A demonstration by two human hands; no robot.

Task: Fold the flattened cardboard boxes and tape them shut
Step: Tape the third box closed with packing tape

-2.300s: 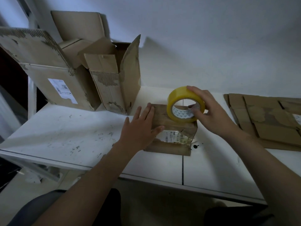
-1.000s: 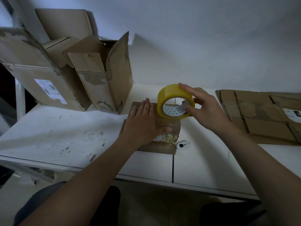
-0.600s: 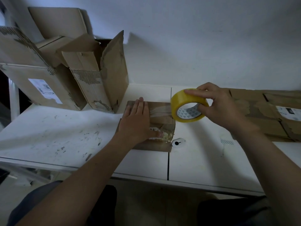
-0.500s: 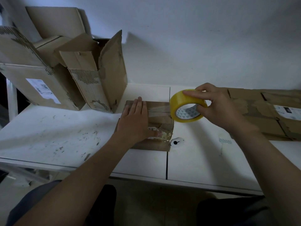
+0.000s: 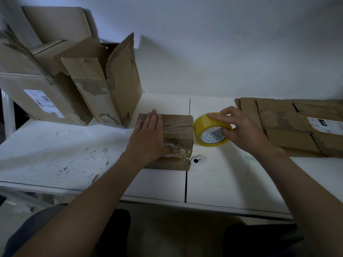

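White table (image 5: 222, 179), centre: left hand (image 5: 148, 138) flat on box (image 5: 178, 127), right hand (image 5: 245, 130) gripping tape roll (image 5: 201, 130); slack tape could wrinkle.

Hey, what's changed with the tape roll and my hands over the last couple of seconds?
The right hand drew the tape roll from above the small box rightward, past its right edge and down beside it. The left hand stayed flat on the box, and the right kept its grip on the roll.
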